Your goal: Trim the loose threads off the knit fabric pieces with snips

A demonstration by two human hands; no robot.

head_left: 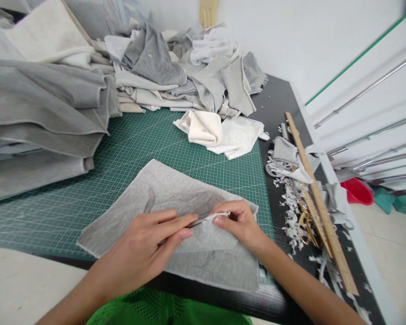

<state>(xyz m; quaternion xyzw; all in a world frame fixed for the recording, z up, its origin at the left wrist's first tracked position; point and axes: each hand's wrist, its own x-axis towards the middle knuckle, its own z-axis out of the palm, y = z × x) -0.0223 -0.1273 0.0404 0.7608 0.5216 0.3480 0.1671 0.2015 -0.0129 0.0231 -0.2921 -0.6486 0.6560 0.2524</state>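
Note:
A piece of light grey fabric (219,259) lies over the front edge of the green cutting mat (131,149), with a pinched-up fold in its middle. My left hand (152,243) is closed on that fold, thumb and fingers pressed together. Just to its right, my right hand (238,223) pinches the same raised edge between thumb and forefinger. A pale strip of the edge shows between the two hands. Beyond them, a folded cream cloth (203,127) rests against a white cloth (238,135) on the mat.
Stacked grey fabric (43,122) fills the left side, and a heap of mixed cloths (189,67) lies at the back. On the right are wooden rulers (320,203), gold-handled scissors (304,225) and fabric scraps (291,212). Poles lean against the wall beside a red dustpan (357,192).

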